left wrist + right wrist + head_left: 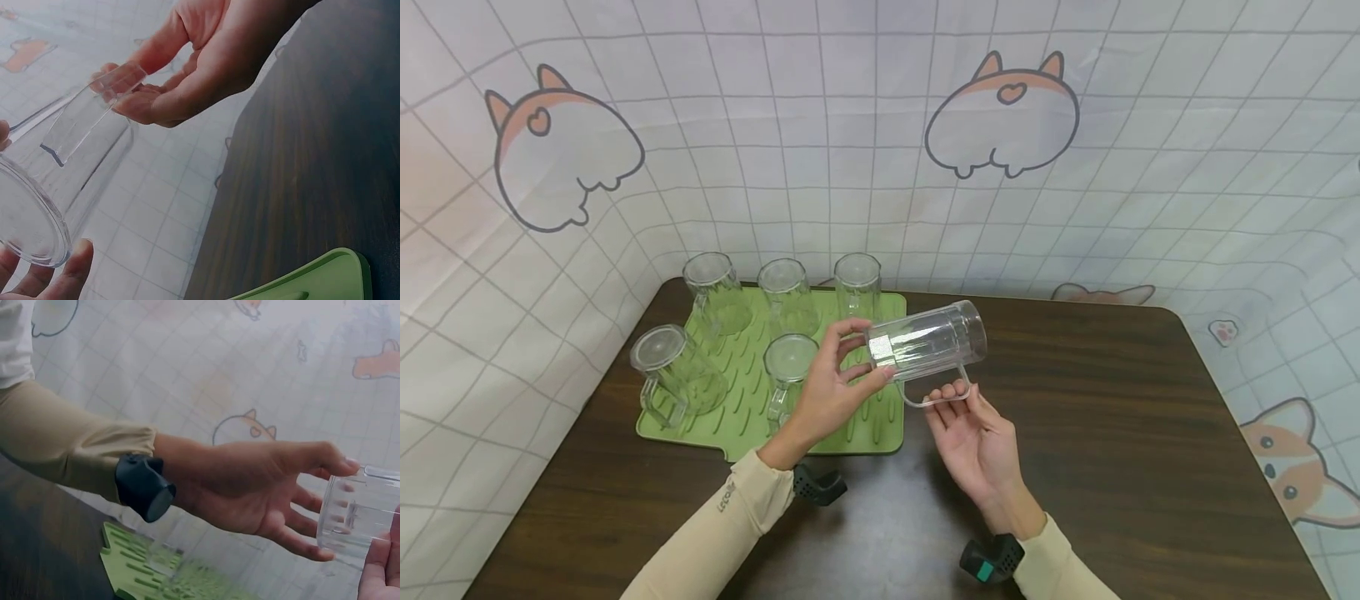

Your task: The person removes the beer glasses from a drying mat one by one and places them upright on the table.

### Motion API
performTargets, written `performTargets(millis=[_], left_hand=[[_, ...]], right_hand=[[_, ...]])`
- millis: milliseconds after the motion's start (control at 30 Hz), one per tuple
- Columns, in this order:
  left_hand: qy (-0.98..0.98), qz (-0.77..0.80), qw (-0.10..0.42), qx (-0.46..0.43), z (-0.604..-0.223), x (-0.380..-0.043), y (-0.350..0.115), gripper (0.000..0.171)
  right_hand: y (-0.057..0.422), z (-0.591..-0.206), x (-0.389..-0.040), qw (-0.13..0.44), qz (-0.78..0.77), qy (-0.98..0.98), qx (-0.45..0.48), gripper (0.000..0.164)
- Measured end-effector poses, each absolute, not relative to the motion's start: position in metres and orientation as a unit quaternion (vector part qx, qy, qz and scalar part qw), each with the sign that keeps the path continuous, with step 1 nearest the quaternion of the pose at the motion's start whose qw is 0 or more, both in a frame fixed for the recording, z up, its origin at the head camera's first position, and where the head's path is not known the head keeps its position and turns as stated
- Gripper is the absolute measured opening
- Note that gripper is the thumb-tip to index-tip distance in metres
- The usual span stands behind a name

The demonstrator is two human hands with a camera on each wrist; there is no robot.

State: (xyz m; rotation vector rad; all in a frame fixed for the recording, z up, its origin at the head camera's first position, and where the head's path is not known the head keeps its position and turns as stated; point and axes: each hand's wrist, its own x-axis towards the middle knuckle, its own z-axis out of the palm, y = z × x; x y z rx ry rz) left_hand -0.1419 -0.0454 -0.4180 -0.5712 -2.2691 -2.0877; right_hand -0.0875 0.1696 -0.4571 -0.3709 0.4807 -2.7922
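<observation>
A clear glass mug is held tilted on its side above the table, its mouth toward the right. My left hand grips it round the base end, thumb below and fingers above; the left wrist view shows those fingertips at the thick base. With thumb and fingers my right hand pinches the mug's handle, which hangs on the underside. In the right wrist view the left hand spans the mug's base, and a bit of the right hand shows at the edge.
A green ribbed drying mat lies on the dark wooden table. Several upside-down glass mugs stand on it, among them one mug at the left and another close by my left forearm. A patterned cloth wall rises behind.
</observation>
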Motion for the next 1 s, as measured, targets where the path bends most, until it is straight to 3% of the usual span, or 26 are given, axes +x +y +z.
performTargets(millis=[533, 1000], left_hand=[[-0.726, -0.654, 0.009, -0.212, -0.41, -0.144, -0.054, 0.062], [-0.754, -0.611, 0.031, -0.239, -0.401, -0.148, -0.07, 0.072]], right_hand=[[0.158, -0.444, -0.078, 0.146, -0.97, 0.14, -0.136, 0.039], [0.16, -0.435, -0.086, 0.137, -0.968, 0.112, -0.179, 0.047]])
